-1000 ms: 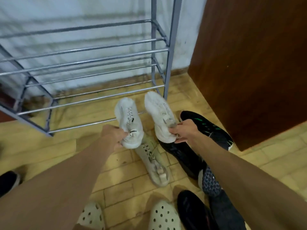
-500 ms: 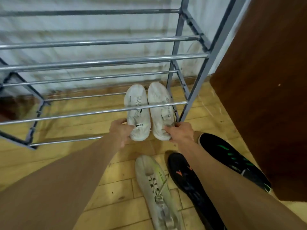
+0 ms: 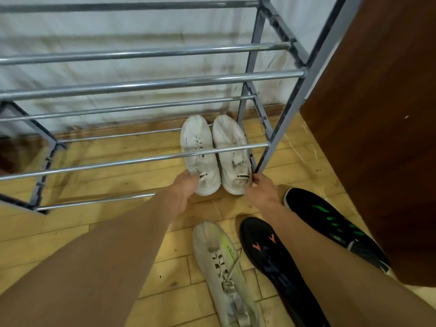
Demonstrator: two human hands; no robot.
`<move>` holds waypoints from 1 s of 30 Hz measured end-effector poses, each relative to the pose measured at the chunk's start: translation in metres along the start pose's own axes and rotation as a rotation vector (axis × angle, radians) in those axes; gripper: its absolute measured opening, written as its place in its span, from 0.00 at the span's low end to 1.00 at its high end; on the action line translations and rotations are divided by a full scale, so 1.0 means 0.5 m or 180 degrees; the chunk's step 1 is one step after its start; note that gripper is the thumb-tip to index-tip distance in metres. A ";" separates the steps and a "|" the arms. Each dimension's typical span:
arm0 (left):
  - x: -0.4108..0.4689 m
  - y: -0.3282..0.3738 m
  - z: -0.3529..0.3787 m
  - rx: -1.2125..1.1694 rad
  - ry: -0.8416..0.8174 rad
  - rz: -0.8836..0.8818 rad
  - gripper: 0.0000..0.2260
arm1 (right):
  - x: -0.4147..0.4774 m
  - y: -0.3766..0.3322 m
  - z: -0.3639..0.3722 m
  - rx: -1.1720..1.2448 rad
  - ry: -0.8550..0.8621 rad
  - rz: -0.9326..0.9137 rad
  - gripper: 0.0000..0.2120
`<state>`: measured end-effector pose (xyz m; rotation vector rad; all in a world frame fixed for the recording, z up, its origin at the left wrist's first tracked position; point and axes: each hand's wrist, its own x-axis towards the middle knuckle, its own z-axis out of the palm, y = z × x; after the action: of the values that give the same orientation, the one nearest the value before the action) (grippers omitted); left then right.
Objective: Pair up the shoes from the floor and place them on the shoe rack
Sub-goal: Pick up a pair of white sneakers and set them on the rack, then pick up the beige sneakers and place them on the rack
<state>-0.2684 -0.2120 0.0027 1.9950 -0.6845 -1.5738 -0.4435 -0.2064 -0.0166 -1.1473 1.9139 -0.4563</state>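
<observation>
**White pair going onto the bottom tier**

While you hold the two white sneakers by their heels, they sit side by side at the right end of the shoe rack (image 3: 151, 84), toes pointing to the wall, close beside the rack's right front post. The left white sneaker (image 3: 199, 154) and the right white sneaker (image 3: 232, 153) touch along their inner sides. A front rail of the tier above crosses over both of them in this view.

Your left hand (image 3: 185, 193) has its fingers closed on the heel collar of the left sneaker; your right hand (image 3: 262, 193) has its fingers pinched on the outer heel edge of the right one. Whether the soles already rest fully on the bottom rails I cannot tell, since the heels overhang the front rail.

These look like light, soft knit shoes with a flexible upper, so they will fold if you squeeze the collar hard; the heel counter is the stiffer part and the sensible place to hold. Because the tier is only thin rails, a short or limp shoe could tip between them, so judge the seating before you let go.

On the floor in front of the rack lie a pale sneaker with yellow-green trim (image 3: 224, 270), a black shoe with orange marks (image 3: 264, 251) and a black shoe with green stripes (image 3: 330, 223), not yet paired.
</observation>
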 end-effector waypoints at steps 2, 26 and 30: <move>-0.021 0.005 -0.001 0.0047 0.0028 -0.0058 0.21 | -0.014 0.005 -0.014 -0.0073 -0.0149 0.0040 0.20; -0.481 -0.127 -0.059 0.3835 -0.1154 0.1508 0.12 | -0.416 0.150 -0.118 -0.1516 -0.1302 -0.0253 0.35; -0.478 -0.155 -0.058 0.4068 -0.1298 0.1520 0.13 | -0.428 0.161 -0.060 -0.1576 -0.1354 -0.0333 0.31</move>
<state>-0.2828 0.0061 0.1299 1.8928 -2.5874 -1.3066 -0.4622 0.0140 0.0488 -1.5227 1.6308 0.2179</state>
